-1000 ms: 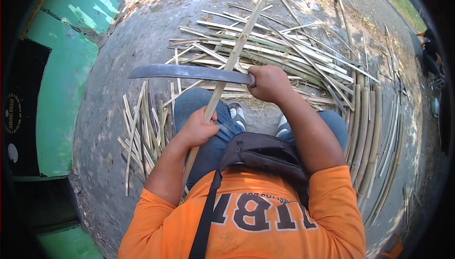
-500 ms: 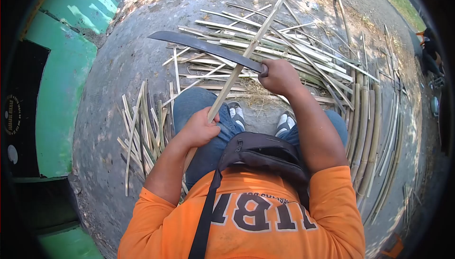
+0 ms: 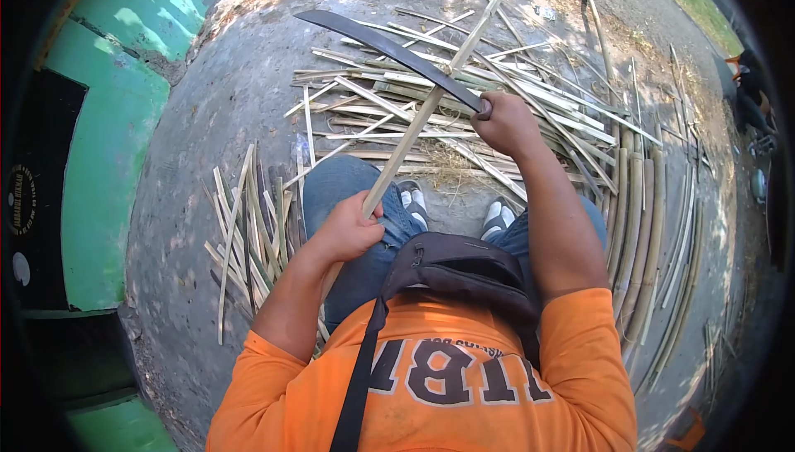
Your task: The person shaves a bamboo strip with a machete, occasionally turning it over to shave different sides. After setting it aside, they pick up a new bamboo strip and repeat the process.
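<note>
My left hand [image 3: 351,227] is closed around the lower part of a long bamboo strip [image 3: 406,139], which slants up and away over my left knee. My right hand [image 3: 507,125] grips the handle of a machete [image 3: 389,49]. Its dark, broad blade points to the far left and crosses over the strip at about the strip's middle, touching or very near it. Most of the handle is hidden inside my right fist. The strip's lower end runs back behind my left forearm.
Many split bamboo strips [image 3: 497,96] lie piled on the ground ahead. A smaller bundle [image 3: 248,228] sits at my left, and longer bamboo poles [image 3: 638,220] lie at my right. A green wall [image 3: 103,179] stands at the left. Another person [image 3: 749,92] is partly visible far right.
The machete has moved right and slightly toward me, its blade now slanting more steeply across the strip. My left hand and the strip have barely moved.
</note>
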Available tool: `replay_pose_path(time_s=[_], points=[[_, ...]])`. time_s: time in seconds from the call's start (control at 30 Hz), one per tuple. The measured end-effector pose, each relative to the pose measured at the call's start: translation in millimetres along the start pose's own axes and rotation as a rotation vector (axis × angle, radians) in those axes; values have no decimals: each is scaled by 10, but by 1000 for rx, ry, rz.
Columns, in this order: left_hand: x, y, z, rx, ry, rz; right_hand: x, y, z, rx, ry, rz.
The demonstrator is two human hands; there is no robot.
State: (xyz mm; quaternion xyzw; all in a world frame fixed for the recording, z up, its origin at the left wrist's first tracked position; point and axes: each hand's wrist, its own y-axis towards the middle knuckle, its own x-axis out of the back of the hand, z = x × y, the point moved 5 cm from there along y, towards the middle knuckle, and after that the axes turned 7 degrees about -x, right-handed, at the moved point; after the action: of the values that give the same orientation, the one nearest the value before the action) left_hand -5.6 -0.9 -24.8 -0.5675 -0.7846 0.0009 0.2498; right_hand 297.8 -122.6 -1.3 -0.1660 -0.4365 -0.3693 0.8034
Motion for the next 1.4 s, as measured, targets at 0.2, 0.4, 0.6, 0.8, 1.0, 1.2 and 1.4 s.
replay_pose_path(time_s=[0.2,0.4,0.6,0.8,1.0,1.2,1.4], points=[[-3,13,36,-11,-31,-11,-299,-312,479,278,-155,199],[13,-14,-18,-19,-20,-5,-341,-156,371,319,-147,184],[6,-27,24,23,-62,31,-137,109,-217,-12,60,51],[-2,-36,3,-2,-60,-11,-236,-108,226,160,42,116],[11,-9,6,-7,-25,-16,-398,-362,581,481,-197,182],[30,-12,-6,13,-53,38,-279,27,30,141,-114,-19],[14,3,5,33,-89,57,-57,72,-140,-14,38,-45]])
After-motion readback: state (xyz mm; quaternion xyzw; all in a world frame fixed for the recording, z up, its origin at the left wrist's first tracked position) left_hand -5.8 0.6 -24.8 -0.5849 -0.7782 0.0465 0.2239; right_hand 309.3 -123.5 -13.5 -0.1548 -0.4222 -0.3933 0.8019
